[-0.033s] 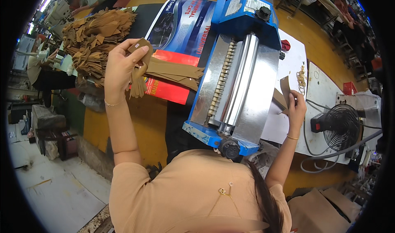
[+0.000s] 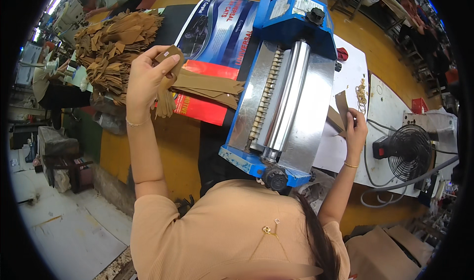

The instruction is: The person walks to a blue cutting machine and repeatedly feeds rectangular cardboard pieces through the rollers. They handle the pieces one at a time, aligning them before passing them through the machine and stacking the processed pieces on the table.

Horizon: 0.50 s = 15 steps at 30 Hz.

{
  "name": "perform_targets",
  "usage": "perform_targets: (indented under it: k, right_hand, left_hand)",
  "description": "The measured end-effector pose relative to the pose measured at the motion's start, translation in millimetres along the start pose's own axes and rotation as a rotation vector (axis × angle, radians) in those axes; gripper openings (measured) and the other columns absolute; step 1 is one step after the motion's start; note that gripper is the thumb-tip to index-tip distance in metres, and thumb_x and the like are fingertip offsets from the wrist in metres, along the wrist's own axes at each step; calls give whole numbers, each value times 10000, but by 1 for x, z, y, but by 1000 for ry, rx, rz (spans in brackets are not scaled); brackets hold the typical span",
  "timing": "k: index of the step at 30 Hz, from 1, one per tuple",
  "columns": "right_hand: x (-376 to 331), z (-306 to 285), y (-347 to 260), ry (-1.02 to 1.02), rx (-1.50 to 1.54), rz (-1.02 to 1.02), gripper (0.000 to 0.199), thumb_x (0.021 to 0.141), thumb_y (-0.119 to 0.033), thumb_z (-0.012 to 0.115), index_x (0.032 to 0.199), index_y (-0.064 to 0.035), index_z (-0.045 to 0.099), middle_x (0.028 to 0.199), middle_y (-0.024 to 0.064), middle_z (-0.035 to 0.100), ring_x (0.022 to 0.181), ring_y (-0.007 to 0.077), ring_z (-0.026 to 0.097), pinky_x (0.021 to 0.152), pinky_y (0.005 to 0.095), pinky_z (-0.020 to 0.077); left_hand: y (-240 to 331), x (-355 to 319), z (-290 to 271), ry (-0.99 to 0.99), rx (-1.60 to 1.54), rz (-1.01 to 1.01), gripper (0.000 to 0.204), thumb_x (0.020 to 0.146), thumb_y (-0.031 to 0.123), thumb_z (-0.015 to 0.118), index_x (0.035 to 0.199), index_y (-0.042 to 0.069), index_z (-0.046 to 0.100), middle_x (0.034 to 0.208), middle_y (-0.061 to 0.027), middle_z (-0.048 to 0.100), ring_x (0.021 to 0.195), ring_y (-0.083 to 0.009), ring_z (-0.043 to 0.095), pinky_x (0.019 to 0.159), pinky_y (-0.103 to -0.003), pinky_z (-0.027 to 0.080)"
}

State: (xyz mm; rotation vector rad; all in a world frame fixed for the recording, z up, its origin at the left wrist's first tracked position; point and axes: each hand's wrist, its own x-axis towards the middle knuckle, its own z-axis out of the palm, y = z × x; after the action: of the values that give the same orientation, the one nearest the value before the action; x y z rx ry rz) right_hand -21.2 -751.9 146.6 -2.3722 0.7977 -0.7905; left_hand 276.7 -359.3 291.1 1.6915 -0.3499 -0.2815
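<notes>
My left hand (image 2: 142, 85) is raised at the left and pinches a bent brown strip (image 2: 174, 66), leather-like, with a small pale mark near its end. More brown strips (image 2: 165, 102) hang just below those fingers. On the other side of a blue roller machine (image 2: 301, 25), my right hand (image 2: 356, 131) grips a flat brown strip (image 2: 341, 103) between thumb and fingers. Another brown piece (image 2: 336, 119) lies beside it on the white surface. The machine's shiny metal roller (image 2: 289, 97) and a ringed shaft (image 2: 266, 97) lie between my hands.
Fanned brown strips (image 2: 210, 86) rest on a red and blue printed sheet (image 2: 222, 30). Beyond my left hand is a large heap of brown pieces (image 2: 118, 33). A black fan (image 2: 409, 151) with cables stands at right, near thin yellowish scraps (image 2: 362, 94). People work at far left.
</notes>
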Motion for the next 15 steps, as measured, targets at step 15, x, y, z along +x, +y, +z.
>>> perform_targets:
  k: [15]
  right_hand:
    - [-12, -11, -2, -21, -49, 62, 129, 913, -102, 613, 986, -10, 667, 879, 84, 679, 723, 181, 616, 624, 294, 471]
  left_hand:
    - [-147, 35, -84, 162, 166, -311, 294, 840, 108, 714, 1089, -35, 653, 867, -58, 682, 684, -102, 632, 593, -249, 517]
